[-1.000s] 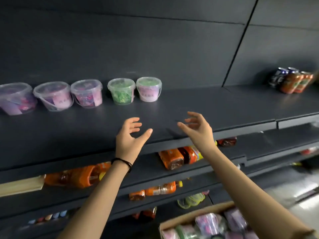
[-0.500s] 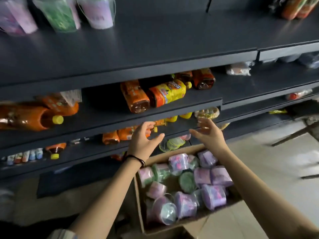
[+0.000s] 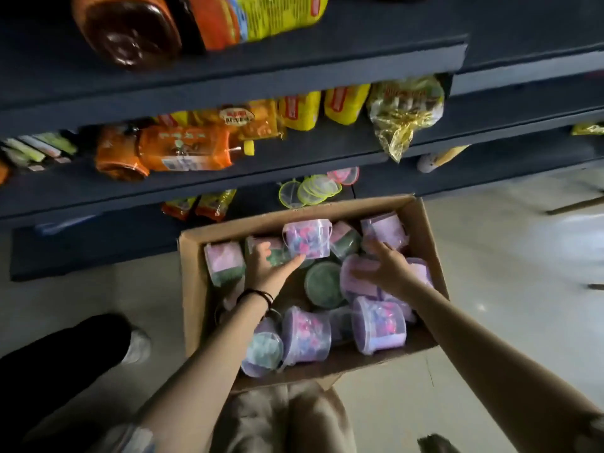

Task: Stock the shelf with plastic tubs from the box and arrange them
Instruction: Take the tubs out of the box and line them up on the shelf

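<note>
Both hands down in the tub box

Cardboard box [image 3: 192, 289] on the floor, full of plastic tubs; left hand [image 3: 269, 268] fingers spread, touching a pink-filled tub [image 3: 307, 238]; right hand [image 3: 387, 271] open over a purple tub [image 3: 356, 276]; dark shelf [image 3: 228, 171] beyond.

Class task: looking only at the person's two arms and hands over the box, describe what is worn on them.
Both forearms are bare, with no gloves on either hand. The left hand has a thin dark band, looped like a cord or hair tie, around its wrist. The right hand and its wrist carry nothing. A light sleeve edge shows near the left arm at the bottom of the view.
</note>
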